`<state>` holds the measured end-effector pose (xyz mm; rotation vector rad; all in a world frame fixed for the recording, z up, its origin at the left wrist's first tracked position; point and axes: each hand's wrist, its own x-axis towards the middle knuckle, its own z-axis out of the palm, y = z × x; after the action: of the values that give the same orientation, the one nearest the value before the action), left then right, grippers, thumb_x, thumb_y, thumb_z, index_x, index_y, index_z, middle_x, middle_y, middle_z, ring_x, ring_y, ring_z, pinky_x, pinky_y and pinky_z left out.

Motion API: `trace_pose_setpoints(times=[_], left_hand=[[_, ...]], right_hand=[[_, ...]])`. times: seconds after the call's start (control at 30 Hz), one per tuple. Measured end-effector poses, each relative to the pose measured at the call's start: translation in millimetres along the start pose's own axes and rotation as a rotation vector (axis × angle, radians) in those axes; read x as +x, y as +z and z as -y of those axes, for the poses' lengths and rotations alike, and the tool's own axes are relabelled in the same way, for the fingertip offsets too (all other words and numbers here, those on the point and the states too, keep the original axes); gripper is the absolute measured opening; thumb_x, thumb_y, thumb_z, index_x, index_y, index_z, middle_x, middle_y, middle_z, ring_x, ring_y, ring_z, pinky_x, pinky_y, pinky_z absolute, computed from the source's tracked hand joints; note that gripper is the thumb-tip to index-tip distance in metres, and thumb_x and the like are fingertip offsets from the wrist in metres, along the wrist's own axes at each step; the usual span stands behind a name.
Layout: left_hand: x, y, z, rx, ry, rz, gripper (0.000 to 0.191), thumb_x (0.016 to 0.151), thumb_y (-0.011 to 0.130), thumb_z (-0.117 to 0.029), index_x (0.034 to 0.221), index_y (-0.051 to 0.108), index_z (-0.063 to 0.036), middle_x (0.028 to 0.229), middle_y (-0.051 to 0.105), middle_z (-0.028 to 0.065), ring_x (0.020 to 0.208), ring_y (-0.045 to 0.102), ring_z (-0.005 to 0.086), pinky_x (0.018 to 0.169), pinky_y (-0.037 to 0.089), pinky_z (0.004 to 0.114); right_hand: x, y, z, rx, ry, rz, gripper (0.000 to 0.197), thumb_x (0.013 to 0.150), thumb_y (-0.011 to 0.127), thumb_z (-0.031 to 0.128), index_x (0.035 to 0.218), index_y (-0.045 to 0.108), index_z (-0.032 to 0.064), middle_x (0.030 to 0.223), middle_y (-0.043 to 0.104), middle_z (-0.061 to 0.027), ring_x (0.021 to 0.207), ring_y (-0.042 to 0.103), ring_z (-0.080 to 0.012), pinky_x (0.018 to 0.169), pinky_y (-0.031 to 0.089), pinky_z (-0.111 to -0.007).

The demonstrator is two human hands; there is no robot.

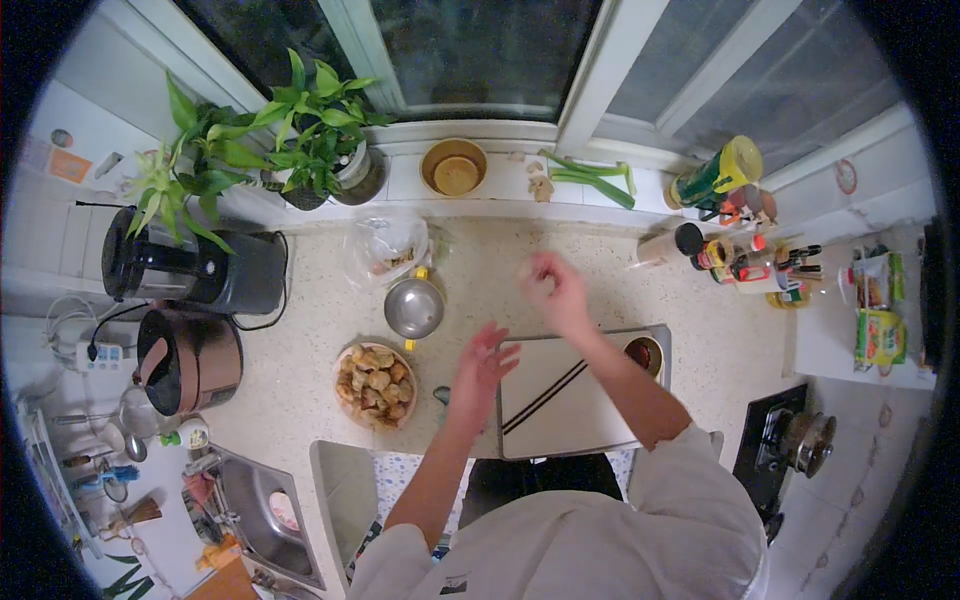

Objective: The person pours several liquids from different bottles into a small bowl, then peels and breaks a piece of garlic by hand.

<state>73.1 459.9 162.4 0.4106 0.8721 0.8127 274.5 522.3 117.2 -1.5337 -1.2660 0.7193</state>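
My left hand (484,367) is over the near left edge of a white cutting board (570,420), its fingers apart and nothing in them. My right hand (555,292) is raised past the board's far edge, blurred, with curled fingers. Whether it holds something small, I cannot tell. A pair of dark chopsticks (536,405) lies slantwise on the board. At the board's right side, a bowl (654,354) with dark red contents is partly hidden by my right forearm. To the left are a steel bowl with yellow handles (414,308) and a plate of browned food pieces (375,386).
A clear plastic bag (390,247) lies behind the steel bowl. The windowsill bears potted plants (322,142), a brown bowl (453,168), ginger (540,187) and green onion stalks (592,180). Seasoning bottles (739,262) crowd the right; a rice cooker (191,360) and sink (262,510) are left.
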Motion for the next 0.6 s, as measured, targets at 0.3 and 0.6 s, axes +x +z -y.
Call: trace_pose_setpoints(times=[0.3,0.6], left_hand=[[81.0,1.0,-6.8,-0.385,-0.033,-0.106,0.025,0.100,0.051,-0.029,0.114,0.057,-0.0102,0.083,0.056,-0.0021,0.071,0.054,0.0100,0.061,0.045,0.022],[42.1,-18.8,4.1,-0.361,-0.204,-0.188,0.018,0.099,0.052,-0.027,0.097,0.057,-0.0104,0.065,0.045,-0.0025,0.047,0.033,0.0071,0.041,0.024,0.022]], right_hand=[[-2.6,5.7,60.0,-0.261,-0.340,0.129,0.029,0.078,0.069,0.008,0.107,0.066,0.0050,0.110,0.063,-0.0152,0.101,0.060,-0.0354,0.086,0.050,-0.043],[180.0,-6.9,4.0,-0.719,-0.345,-0.053,0.029,0.076,0.071,0.010,0.104,0.066,0.0031,0.098,0.062,-0.0192,0.094,0.061,-0.0386,0.082,0.052,-0.045]])
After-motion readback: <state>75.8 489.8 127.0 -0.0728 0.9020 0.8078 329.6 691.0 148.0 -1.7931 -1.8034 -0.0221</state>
